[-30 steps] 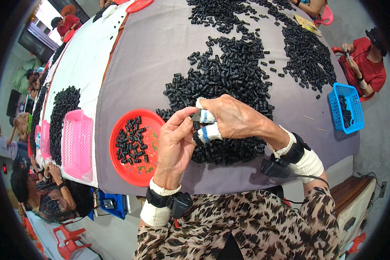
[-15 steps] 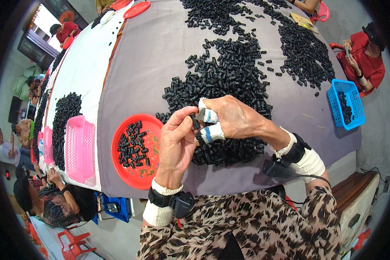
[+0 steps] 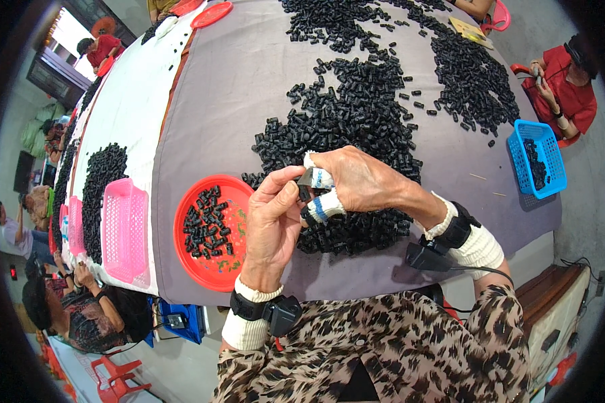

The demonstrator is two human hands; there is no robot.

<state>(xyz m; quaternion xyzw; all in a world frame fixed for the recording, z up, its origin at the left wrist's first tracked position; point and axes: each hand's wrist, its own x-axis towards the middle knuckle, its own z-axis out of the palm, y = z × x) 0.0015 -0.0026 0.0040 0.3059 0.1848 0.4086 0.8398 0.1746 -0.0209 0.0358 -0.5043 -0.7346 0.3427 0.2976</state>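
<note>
Above the near edge of a large pile of small black cylindrical pieces [image 3: 349, 114], both hands meet at the fingertips. My left hand [image 3: 272, 218] pinches one black piece [image 3: 303, 192] between thumb and fingers. My right hand [image 3: 366, 181] is closed around a small flat grey blade-like piece [image 3: 307, 176], its edge against the black piece; the fingers hide most of it. White cloth wraps with blue marks [image 3: 328, 203] cover some right-hand fingers. Left of my left hand, a round red tray [image 3: 212, 278] holds several black pieces and small green and yellow scraps.
Pink baskets [image 3: 124, 232] stand at the left on white cloth beside another black pile [image 3: 104, 168]. A blue basket [image 3: 556, 164] with black pieces sits at the right edge. Co-workers [image 3: 571, 94] sit around the table. More pieces [image 3: 474, 80] spread at the far right.
Both hands stay together in nearly the same place. The right hand has shifted very slightly left, and the grey piece has tilted a little against the black one.
</note>
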